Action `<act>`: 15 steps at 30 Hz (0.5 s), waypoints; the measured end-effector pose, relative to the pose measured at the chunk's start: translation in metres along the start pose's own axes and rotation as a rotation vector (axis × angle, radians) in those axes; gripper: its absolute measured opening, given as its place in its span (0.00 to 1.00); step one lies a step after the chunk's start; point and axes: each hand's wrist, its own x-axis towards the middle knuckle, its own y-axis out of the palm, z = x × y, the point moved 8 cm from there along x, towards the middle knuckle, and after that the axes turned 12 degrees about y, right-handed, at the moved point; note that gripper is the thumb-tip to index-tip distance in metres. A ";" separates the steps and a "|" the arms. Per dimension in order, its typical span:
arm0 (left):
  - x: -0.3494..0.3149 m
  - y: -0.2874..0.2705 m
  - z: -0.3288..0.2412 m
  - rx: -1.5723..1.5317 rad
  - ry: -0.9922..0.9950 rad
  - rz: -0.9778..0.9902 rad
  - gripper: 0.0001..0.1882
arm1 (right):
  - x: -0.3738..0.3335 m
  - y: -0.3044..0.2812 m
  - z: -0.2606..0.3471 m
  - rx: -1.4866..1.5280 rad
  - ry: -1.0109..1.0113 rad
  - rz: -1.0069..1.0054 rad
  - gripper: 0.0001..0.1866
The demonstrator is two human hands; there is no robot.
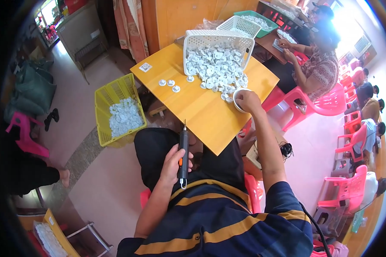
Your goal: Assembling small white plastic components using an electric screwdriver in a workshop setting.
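1. Hands are apart, each busy with its own thing.
2. Left hand point(173, 165) is wrapped around a black screwdriver point(184, 156), with its thin tip pointing away from the lap, by the edge of the desk point(188, 109).
3. Right hand point(249, 103) dips its fingers into a small white cup point(236, 107). I cannot tell if they pinch anything, because the tips are hidden.
4. My guess is that this step is picking something small from the cup, with the screwdriver kept ready. Lifting it out would need a soft, careful pinch.
5. White round parts point(221, 73) sit in a big heap just past the right hand, spilling from a tipped white basket point(197, 40). A few lie loose, ahead of the left hand.
6. The desk is smooth, yellow-brown wood.
7. Left of the left hand, a yellow crate point(102, 107) with more white pieces stands on the floor.
8. Past the right arm, a person point(319, 77) sits on a pink chair point(328, 103), and more people sit farther off.
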 end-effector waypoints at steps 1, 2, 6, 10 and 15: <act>0.000 0.000 0.001 -0.003 -0.003 -0.004 0.13 | 0.001 0.002 -0.001 -0.023 0.002 0.004 0.10; 0.000 0.000 0.001 -0.008 -0.006 -0.009 0.13 | 0.002 0.003 -0.001 -0.047 0.003 0.009 0.10; 0.000 0.000 0.002 0.001 -0.005 -0.009 0.13 | 0.005 0.006 -0.005 -0.094 0.026 0.028 0.12; 0.001 0.001 0.003 -0.026 -0.015 0.003 0.13 | 0.006 0.004 -0.010 -0.101 0.041 0.049 0.14; 0.000 0.001 0.002 -0.030 -0.006 -0.002 0.14 | -0.002 -0.020 -0.004 0.025 0.015 -0.065 0.13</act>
